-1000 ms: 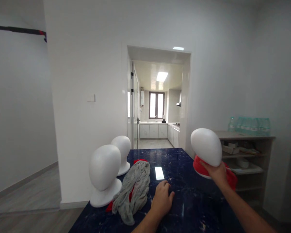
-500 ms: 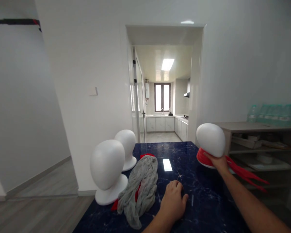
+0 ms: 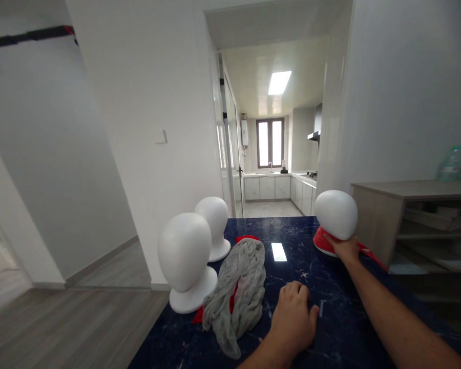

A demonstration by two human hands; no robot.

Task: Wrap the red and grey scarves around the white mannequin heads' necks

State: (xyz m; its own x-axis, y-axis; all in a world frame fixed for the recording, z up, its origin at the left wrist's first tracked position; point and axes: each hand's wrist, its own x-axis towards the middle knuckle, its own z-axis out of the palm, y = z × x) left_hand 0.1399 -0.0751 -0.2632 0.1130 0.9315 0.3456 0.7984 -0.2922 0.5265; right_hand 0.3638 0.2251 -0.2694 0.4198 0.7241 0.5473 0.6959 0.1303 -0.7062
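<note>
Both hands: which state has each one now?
Left hand: loosely curled; open or closed cannot be told.
Right hand: closed on the rightmost head, at its red cloth.

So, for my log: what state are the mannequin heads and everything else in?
Left head, upright, bare.
Middle head, upright, bare.
Right head, neck wrapped in red cloth.
Gray cloth, bunched over other red cloth.
Left hand, palm down, loosely curled.
Right hand, grip closed on wrapped neck.
Door, open.
Ceiling light, lit.
</note>
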